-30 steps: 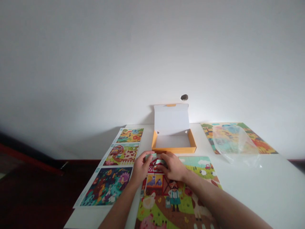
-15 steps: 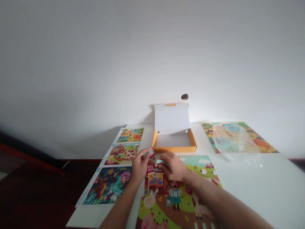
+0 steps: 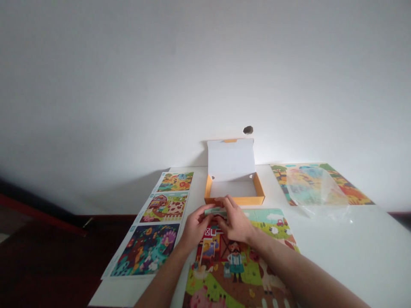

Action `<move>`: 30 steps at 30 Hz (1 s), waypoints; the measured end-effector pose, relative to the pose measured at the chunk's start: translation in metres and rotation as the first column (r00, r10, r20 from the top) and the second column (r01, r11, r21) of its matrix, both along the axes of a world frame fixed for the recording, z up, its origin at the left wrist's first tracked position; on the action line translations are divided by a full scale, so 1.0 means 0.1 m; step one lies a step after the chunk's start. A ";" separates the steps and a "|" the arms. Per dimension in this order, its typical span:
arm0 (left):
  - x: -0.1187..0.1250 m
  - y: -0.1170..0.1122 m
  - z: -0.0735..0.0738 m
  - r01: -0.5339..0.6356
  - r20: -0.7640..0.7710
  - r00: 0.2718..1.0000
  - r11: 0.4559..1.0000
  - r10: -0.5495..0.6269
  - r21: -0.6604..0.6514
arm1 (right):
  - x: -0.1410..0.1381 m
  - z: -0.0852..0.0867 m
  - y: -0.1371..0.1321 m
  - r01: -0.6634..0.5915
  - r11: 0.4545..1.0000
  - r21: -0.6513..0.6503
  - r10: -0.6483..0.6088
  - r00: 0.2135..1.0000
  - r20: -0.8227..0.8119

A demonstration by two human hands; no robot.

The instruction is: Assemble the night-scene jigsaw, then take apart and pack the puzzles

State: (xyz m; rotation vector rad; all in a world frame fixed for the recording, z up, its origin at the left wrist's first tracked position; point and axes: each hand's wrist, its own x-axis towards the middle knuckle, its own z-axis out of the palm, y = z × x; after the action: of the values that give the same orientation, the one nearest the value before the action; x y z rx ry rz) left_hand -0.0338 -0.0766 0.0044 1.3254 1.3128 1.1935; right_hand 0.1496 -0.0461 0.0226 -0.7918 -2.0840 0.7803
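- Your left hand (image 3: 195, 226) and right hand (image 3: 235, 221) pinch one puzzle piece (image 3: 215, 211) together, fingers clamped on it, above the farm puzzle (image 3: 244, 265).
- The open orange box (image 3: 233, 188) just behind shows nothing inside.

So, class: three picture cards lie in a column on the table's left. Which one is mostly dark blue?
The nearest card, beside the left hand; the other two show bright greens and yellows.

We see a matt cardboard box (image 3: 234, 190), a printed card puzzle (image 3: 257, 256), a glossy clear plastic bag (image 3: 316, 192) and a smooth white tabletop (image 3: 362, 252).
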 end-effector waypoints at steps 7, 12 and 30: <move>0.01 0.03 -0.04 -0.010 -0.001 1.000 1.000 0.010 0.007 | 0.03 0.03 0.01 -0.109 0.994 0.002 0.108 0.986 -0.128; -0.02 0.00 -0.02 0.033 0.033 0.999 0.999 -0.033 -0.008 | 0.00 -0.04 0.04 -0.069 0.998 0.010 0.070 0.989 -0.132; -0.02 0.02 0.01 -0.026 0.068 0.997 0.997 0.030 -0.069 | -0.01 -0.09 0.04 0.193 0.978 0.073 -0.199 0.977 0.078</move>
State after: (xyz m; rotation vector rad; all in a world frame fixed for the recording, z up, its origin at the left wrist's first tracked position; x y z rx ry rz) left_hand -0.0358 -0.0745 0.0051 1.2103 1.3151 1.1924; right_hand 0.1482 -0.0419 0.0134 -0.9922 -2.0565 0.5770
